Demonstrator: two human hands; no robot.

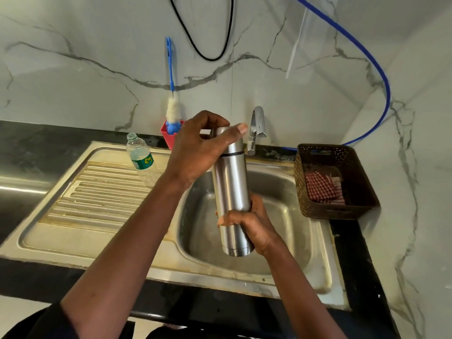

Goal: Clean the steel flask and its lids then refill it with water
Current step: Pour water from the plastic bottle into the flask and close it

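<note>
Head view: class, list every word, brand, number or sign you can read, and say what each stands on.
Green label on the plastic bottle: a yellow logo and small print, too blurred to read.
Steel flask: no lettering visible on the side shown.
No text in this view can be read.

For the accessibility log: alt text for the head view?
Over a steel sink, the right hand grips the lower body of an upright steel flask while the left hand holds its cap. A plastic bottle stands on the drainboard.

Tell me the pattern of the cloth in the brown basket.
Red-and-white check on the cloth, best seen in head view.
</note>
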